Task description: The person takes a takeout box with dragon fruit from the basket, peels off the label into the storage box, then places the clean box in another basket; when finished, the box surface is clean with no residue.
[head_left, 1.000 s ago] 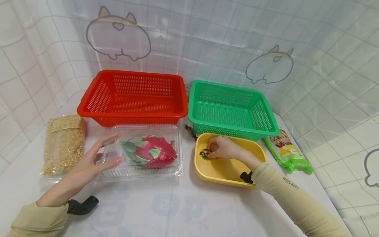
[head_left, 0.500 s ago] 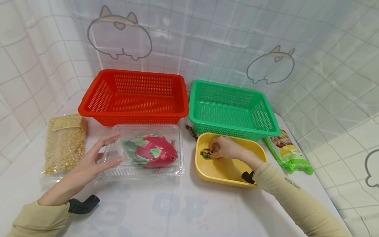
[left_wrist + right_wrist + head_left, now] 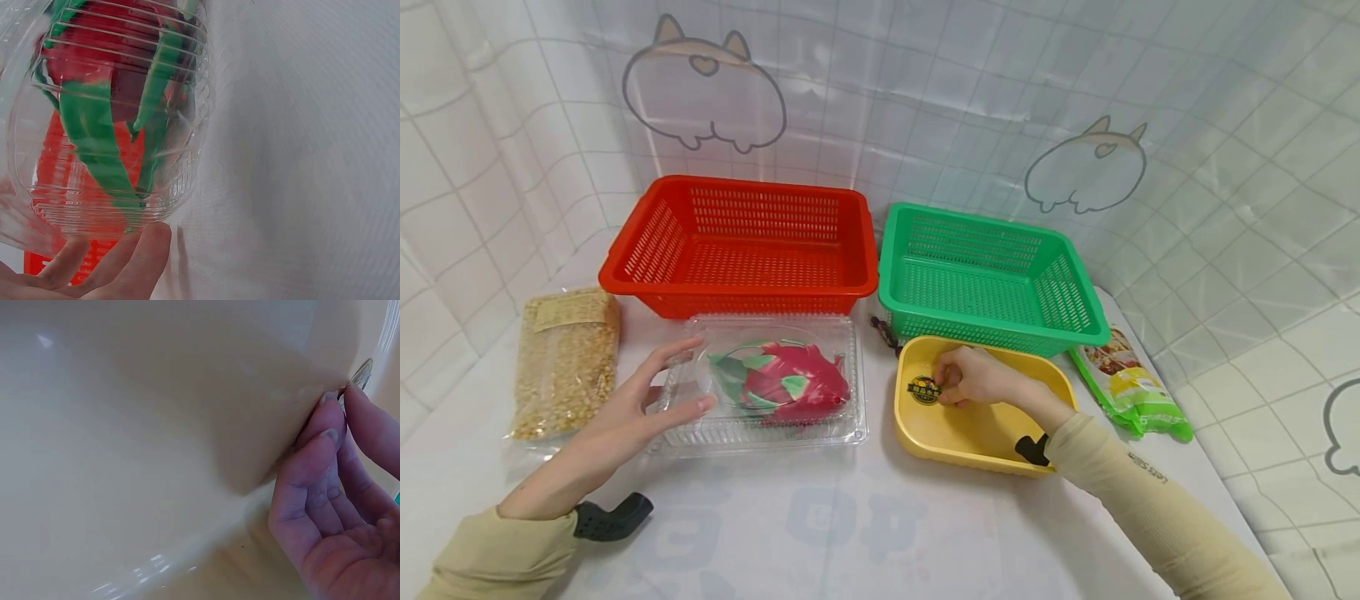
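Head view: a white worktop (image 3: 955,542) runs back to tile-patterned sheeting (image 3: 925,83) printed with cartoon animals (image 3: 703,92), as I watch from my distant station. Faint blue lettering (image 3: 820,521) marks its front part. Toward the right edge, the right hand (image 3: 973,379), fingers curled, pinches a round black label (image 3: 922,390) inside a yellow tub (image 3: 992,433); its Chinese characters sit partly behind the fingers. I read "Lets Slim" on the right sleeve (image 3: 1150,500). The left hand (image 3: 621,417), thumb and fingers spread and gripping nothing, is at the left end of a clear box (image 3: 859,392) containing a dragon fruit (image 3: 801,379). Along the back edge stand a red basket (image 3: 752,302) and a green basket (image 3: 970,329); a bag of kernels (image 3: 561,367) lies near the left edge, a food packet (image 3: 1127,375) by the right.
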The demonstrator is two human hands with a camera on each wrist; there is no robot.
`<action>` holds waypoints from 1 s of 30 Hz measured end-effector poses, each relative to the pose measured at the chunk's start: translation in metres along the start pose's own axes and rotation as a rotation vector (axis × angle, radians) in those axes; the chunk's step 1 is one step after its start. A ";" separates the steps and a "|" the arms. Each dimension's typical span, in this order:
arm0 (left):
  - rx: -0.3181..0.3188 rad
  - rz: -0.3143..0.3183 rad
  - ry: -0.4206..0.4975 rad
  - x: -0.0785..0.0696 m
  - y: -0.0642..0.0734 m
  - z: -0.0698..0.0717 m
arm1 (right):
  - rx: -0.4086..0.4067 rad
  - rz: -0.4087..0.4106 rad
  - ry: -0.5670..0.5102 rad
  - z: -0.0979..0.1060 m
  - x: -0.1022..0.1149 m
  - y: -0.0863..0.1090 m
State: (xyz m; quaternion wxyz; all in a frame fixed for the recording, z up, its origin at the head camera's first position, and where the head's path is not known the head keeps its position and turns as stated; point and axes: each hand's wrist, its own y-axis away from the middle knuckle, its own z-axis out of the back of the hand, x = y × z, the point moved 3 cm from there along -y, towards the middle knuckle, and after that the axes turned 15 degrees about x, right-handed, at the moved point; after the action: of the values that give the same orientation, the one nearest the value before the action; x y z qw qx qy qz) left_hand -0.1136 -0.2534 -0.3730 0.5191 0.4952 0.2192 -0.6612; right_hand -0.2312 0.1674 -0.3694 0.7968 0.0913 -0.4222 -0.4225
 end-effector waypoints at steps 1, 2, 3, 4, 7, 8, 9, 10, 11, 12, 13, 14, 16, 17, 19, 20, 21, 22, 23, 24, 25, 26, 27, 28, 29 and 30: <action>0.000 -0.001 -0.001 0.000 0.000 0.000 | 0.002 0.000 0.000 0.000 0.000 0.000; 0.000 -0.001 -0.002 0.000 0.000 0.000 | 0.002 0.001 0.000 0.000 -0.001 0.000; 0.000 -0.001 -0.002 -0.001 0.000 0.000 | 0.003 0.001 -0.002 0.000 -0.001 0.001; 0.000 -0.001 -0.002 -0.001 0.000 0.000 | 0.003 0.000 -0.003 0.000 -0.001 0.001; 0.001 -0.002 -0.002 -0.001 0.000 0.000 | 0.001 -0.004 -0.011 0.000 -0.002 0.002; 0.002 -0.001 -0.001 -0.001 0.000 0.000 | 0.000 -0.004 -0.011 -0.001 -0.002 0.002; 0.002 -0.001 0.000 -0.001 0.000 0.000 | -0.001 -0.005 -0.008 -0.001 -0.002 0.002; 0.002 -0.001 0.000 -0.001 0.000 0.000 | 0.001 -0.005 -0.008 -0.001 -0.002 0.003; 0.003 -0.001 0.000 -0.001 -0.001 0.000 | 0.004 -0.003 -0.007 -0.001 -0.002 0.003; 0.003 -0.001 -0.001 -0.001 -0.001 0.000 | 0.006 0.000 0.001 -0.001 -0.001 0.004; 0.003 -0.001 -0.001 0.000 -0.001 -0.001 | 0.008 0.005 0.004 -0.001 -0.001 0.005; 0.004 -0.001 -0.001 0.000 -0.001 -0.001 | 0.012 0.008 0.013 -0.001 0.000 0.007; 0.005 -0.001 -0.002 0.000 -0.001 -0.001 | 0.020 0.024 0.025 0.001 0.002 0.011; 0.005 -0.002 -0.002 0.000 -0.001 -0.001 | 0.020 0.032 0.038 0.002 0.004 0.013; 0.006 -0.003 -0.002 0.000 -0.001 -0.001 | 0.017 0.037 0.048 0.006 0.009 0.018; 0.006 -0.004 -0.003 0.000 -0.001 -0.001 | 0.016 0.038 0.050 0.008 0.012 0.022; 0.007 -0.004 -0.002 -0.001 -0.001 -0.001 | 0.015 0.042 0.047 0.010 0.015 0.024; 0.007 -0.003 -0.001 -0.001 -0.001 -0.001 | 0.011 0.041 0.042 0.012 0.018 0.027; 0.006 -0.001 0.000 -0.001 -0.001 -0.001 | 0.006 0.039 0.034 0.015 0.021 0.030; 0.007 0.002 0.002 -0.001 -0.001 -0.001 | 0.003 0.040 0.018 0.017 0.025 0.032; 0.007 0.003 0.004 -0.001 -0.001 -0.001 | -0.001 0.049 0.005 0.018 0.029 0.035; 0.008 0.003 0.006 -0.001 -0.001 0.000 | -0.008 0.062 -0.002 0.020 0.033 0.037; 0.008 0.003 0.008 -0.001 -0.001 0.000 | -0.015 0.074 -0.012 0.021 0.037 0.038; 0.007 0.001 0.010 0.000 -0.001 0.000 | -0.025 0.089 -0.019 0.021 0.042 0.040; 0.007 -0.002 0.010 0.000 -0.001 0.000 | -0.036 0.110 -0.025 0.021 0.047 0.042; 0.007 -0.004 0.011 0.000 -0.001 0.000 | -0.050 0.128 -0.025 0.021 0.052 0.043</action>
State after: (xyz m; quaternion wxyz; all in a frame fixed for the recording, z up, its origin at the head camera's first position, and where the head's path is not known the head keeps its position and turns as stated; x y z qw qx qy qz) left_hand -0.1143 -0.2533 -0.3732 0.5149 0.5002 0.2205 -0.6603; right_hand -0.2067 0.1595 -0.3039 0.8189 0.0388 -0.4263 -0.3823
